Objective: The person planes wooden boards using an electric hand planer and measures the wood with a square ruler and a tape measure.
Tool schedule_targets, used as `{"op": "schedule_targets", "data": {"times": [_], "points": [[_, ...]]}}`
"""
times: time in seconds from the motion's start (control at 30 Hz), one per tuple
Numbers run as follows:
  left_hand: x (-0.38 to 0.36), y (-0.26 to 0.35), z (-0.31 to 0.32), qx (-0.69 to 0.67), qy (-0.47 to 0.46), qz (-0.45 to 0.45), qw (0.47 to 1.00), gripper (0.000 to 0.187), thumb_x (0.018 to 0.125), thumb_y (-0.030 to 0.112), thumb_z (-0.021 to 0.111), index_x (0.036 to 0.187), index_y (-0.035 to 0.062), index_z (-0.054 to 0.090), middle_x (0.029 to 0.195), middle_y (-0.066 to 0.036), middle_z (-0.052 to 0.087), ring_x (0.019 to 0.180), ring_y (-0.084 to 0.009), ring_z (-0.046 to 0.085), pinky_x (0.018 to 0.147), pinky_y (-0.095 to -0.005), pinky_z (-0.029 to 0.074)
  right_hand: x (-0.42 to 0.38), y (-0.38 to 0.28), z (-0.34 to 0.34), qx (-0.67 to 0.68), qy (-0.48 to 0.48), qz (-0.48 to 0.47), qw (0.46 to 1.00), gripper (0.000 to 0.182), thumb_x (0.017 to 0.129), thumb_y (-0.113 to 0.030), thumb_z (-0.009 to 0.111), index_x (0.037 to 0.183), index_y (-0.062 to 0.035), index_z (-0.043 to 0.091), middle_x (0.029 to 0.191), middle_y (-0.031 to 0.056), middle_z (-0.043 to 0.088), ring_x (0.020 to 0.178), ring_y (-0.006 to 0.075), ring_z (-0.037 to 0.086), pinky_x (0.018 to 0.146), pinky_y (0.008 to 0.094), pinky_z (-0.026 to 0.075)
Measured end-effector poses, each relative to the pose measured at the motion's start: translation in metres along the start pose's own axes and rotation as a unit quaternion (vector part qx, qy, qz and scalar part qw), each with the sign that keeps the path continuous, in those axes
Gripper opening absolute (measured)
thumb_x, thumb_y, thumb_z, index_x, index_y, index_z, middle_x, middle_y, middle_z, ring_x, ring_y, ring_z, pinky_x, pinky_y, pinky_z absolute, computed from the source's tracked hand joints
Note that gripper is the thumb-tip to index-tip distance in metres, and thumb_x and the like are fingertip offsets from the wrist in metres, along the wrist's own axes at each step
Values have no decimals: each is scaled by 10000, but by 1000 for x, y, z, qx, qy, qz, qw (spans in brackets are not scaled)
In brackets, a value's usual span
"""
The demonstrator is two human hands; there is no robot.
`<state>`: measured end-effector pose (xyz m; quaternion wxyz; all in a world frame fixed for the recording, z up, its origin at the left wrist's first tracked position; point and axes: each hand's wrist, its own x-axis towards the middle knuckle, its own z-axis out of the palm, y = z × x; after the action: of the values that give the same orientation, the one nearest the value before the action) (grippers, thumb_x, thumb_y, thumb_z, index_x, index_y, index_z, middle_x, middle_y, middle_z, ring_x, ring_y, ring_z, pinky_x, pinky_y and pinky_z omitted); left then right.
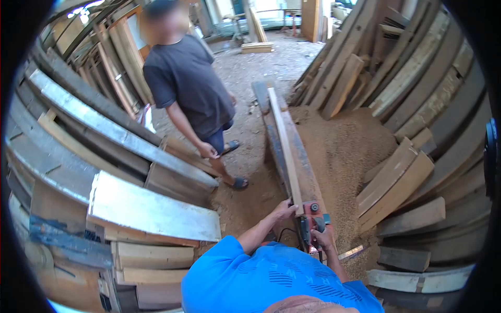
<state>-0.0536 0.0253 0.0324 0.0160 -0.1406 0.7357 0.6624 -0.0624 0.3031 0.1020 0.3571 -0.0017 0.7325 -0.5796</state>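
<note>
A red and black electric hand planer (312, 209) rests at the near end of a long, narrow bench (309, 175). My right hand (323, 237) is wrapped round the planer's rear handle. A long, pale wood strip (284, 138) lies lengthwise along the bench, its near end beside the planer's front. My left hand (286, 208) is closed on that near end, close to the planer's left side; its fingers are partly hidden. A dark power cord (282, 233) loops below my left forearm.
A person in a dark shirt (185, 78) stands left of the bench, arms lowered. Stacked boards (156, 206) line the left side, and planks (396, 177) lean and lie along the right. Sawdust (336, 138) covers the floor right of the bench.
</note>
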Motion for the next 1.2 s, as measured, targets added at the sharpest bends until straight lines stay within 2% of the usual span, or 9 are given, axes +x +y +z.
{"op": "schedule_targets", "data": {"times": [0.07,0.13,0.23,0.33,0.43,0.63,0.73,0.93,1.2], "points": [[-13,35,-10,-12,-39,-97,994,406,969,282,666,1283,30,613,987,-76,698,887,-169,633,776,-362,538,9,13,0,54,-21,18,998,174,859,-150,760,976,-66,663,739,7,652,606,121,612,555,303,504],[-31,89,-16,-13,-66,-113,991,352,971,268,684,1245,54,628,898,-30,654,736,-129,588,620,-309,496,15,21,-1,-1,-3,-16,1000,185,860,-169,766,971,-66,659,736,10,651,601,122,612,549,303,502],[-12,46,-15,-117,-90,-128,981,380,966,270,706,1289,97,603,823,35,563,617,-75,466,519,-250,374,0,6,-3,-10,10,22,1000,199,853,-186,760,965,-60,655,728,29,649,574,134,610,514,306,496],[-18,57,-18,-129,-87,-136,978,409,952,272,727,1309,120,599,824,38,564,623,-68,468,526,-237,373,4,5,-2,-11,-5,33,999,209,854,-181,744,991,-51,653,708,43,635,549,140,606,481,311,497],[-21,64,-19,-135,-68,-164,975,438,955,238,730,1346,112,578,862,1,654,568,-59,512,457,-231,373,4,10,-2,7,-8,-7,1000,182,864,-170,737,970,-54,645,681,42,622,527,135,597,459,309,484],[-18,56,-18,-139,-64,-156,976,463,951,255,736,1365,119,577,889,20,652,560,-63,491,467,-229,356,5,9,-1,1,3,-9,1000,157,868,-165,740,931,-64,638,665,29,603,496,144,588,418,312,451],[-23,60,-21,-154,-94,-174,968,545,945,342,742,1423,166,548,894,65,582,654,-67,461,570,-241,400,-8,-8,0,24,-7,15,1000,148,873,-159,738,933,-64,641,668,28,607,500,141,588,425,312,451],[-19,55,-23,-184,-126,-182,958,523,948,354,741,1400,175,550,907,57,593,716,-78,513,619,-273,450,0,2,1,11,0,-8,1000,159,873,-173,742,934,-56,653,674,34,623,506,141,594,443,316,467],[-20,59,-20,-138,-86,-205,965,505,948,359,741,1382,182,554,905,43,594,764,-82,544,666,-285,479,6,8,-3,1,-5,18,1000,212,822,-163,776,973,-75,657,733,15,649,584,122,622,516,283,491]]}}
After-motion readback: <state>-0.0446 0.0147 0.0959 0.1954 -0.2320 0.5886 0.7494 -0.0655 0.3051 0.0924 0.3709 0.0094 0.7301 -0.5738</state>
